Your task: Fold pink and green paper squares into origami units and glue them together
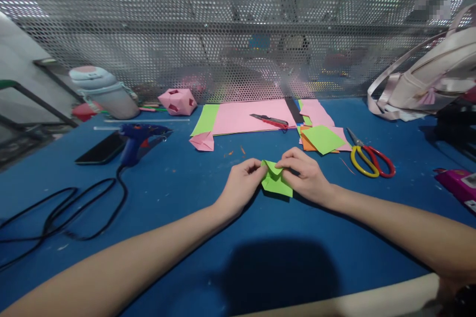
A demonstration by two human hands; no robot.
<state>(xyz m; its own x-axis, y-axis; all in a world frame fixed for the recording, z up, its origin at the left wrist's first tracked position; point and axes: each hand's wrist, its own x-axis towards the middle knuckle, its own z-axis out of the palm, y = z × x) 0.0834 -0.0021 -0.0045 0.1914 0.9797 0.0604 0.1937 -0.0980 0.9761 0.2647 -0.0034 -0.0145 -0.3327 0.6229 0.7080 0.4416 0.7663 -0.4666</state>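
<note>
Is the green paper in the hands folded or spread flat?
Partly folded: the green paper shows a creased flap between the left hand and right hand.

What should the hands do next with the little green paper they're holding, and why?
Maybe the right hand should press the flap down, while the left hand steadies the green paper. Both already hold it, and its upper edge looks folded over but not quite flat.

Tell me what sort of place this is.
Probably a papercraft workspace: creased green paper, red-and-yellow-handled scissors and a hot glue gun are all at one blue table.
</note>
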